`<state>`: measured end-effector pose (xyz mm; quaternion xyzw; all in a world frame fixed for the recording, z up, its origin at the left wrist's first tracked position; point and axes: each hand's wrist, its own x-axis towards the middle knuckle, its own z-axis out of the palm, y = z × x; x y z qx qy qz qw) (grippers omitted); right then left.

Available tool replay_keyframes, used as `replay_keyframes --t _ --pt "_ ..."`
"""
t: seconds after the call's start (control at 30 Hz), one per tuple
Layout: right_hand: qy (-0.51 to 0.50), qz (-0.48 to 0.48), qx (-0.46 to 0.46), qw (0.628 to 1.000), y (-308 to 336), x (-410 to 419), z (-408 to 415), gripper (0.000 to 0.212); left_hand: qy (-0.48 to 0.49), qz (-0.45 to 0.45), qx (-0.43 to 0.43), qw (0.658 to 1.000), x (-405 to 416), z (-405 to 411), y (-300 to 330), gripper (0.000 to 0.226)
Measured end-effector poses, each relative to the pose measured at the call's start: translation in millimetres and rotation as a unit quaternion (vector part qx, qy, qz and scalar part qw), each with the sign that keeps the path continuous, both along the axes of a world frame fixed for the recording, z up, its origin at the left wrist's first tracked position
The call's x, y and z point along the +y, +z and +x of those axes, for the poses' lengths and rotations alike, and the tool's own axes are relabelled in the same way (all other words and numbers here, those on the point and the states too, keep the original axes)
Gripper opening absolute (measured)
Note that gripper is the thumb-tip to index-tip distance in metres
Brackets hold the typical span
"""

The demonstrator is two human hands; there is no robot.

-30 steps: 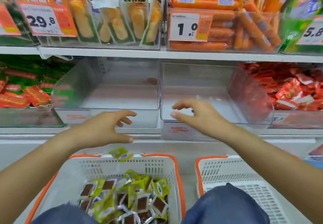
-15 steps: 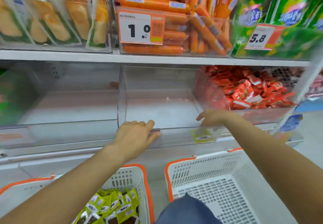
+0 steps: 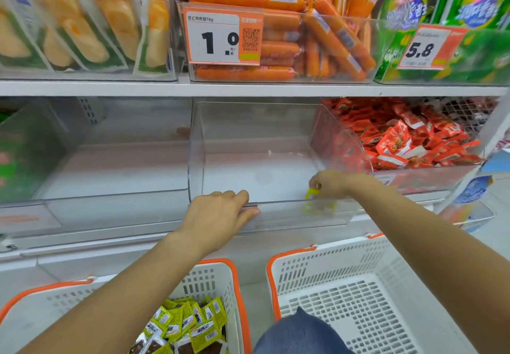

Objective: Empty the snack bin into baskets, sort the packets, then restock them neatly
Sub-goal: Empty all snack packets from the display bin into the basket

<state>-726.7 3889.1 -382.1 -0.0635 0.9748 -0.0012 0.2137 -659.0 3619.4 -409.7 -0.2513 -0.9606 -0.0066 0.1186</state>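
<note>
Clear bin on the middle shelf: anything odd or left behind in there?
One yellow-green packet remains at the front right corner of the clear bin, pinched by the right hand. The left hand grips the bin's front lip. Otherwise it looks empty.

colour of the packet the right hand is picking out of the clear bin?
Yellow-green, pinched by the right hand at the clear bin front; packet shows in the head view.

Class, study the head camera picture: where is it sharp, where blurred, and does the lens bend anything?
Head view: the 1.0 price tag reads sharply; the 5.8 price tag and left-edge bins smear; the shelf edge bows from wide-angle distortion; the clear bin shows soft glare.
</note>
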Motion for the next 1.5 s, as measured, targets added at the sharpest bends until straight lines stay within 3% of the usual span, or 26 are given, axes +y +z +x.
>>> replay_keyframes --t 0.1,0.2,0.3,0.4,0.47,0.6,0.73,0.8,0.83,0.93,1.0,1.07,1.17,1.23,1.33,1.5 --pt "-0.037 -0.227 0.17 0.958 18 -21 17 0.031 0.003 0.03 -0.037 0.999 -1 0 6 0.052" --pt "-0.03 -0.404 0.221 0.887 44 -68 50 0.024 -0.023 0.234 -0.098 0.967 -11 10 21 0.053" --pt "0.037 -0.432 0.201 0.878 57 -116 87 0.019 -0.011 0.45 -0.075 0.89 -37 30 42 0.033" --pt "0.102 -0.388 0.14 0.905 45 -157 107 0.013 0.027 0.532 -0.095 0.841 -77 50 50 0.017" --pt "0.13 -0.343 0.075 0.927 26 -181 111 0.008 0.058 0.515 -0.127 0.846 -105 62 43 0.018" --pt "0.176 -0.241 -0.069 0.952 -6 -218 114 0.042 0.12 0.476 -0.197 0.849 -156 85 25 0.017" --pt "0.204 -0.2 -0.069 0.956 -17 -238 112 0.037 0.16 0.461 -0.237 0.84 -194 100 5 0.016" --pt "0.232 -0.182 0.006 0.955 -19 -243 113 0.033 0.185 0.448 -0.207 0.85 -204 103 -3 0.014" --pt "0.261 -0.177 0.095 0.944 -19 -244 114 0.031 0.191 0.442 -0.179 0.858 -205 103 -3 0.014" --pt "0.29 -0.246 0.383 0.842 -6 -232 117 0.028 0.173 0.41 -0.075 0.893 -198 96 9 0.016" --pt "0.231 -0.268 0.472 0.808 5 -209 112 0.025 0.142 0.372 -0.019 0.917 -186 87 19 0.018" --pt "0.156 -0.23 0.477 0.834 9 -178 106 0.03 0.11 0.34 0.01 0.934 -172 75 22 0.02" --pt "0.07 -0.166 0.403 0.897 -4 -136 101 0.043 0.104 0.3 0.02 0.948 -151 55 18 0.032" --pt "0.036 -0.16 0.367 0.916 -14 -123 99 0.03 0.125 0.247 0.022 0.96 -142 42 10 0.043" --pt "0.033 -0.194 0.358 0.913 -23 -118 94 0.013 0.159 0.191 -0.02 0.968 -135 32 -2 0.055" --pt "0.062 -0.241 0.379 0.891 -23 -119 81 0.012 0.166 0.165 -0.021 0.972 -132 31 -11 0.06"
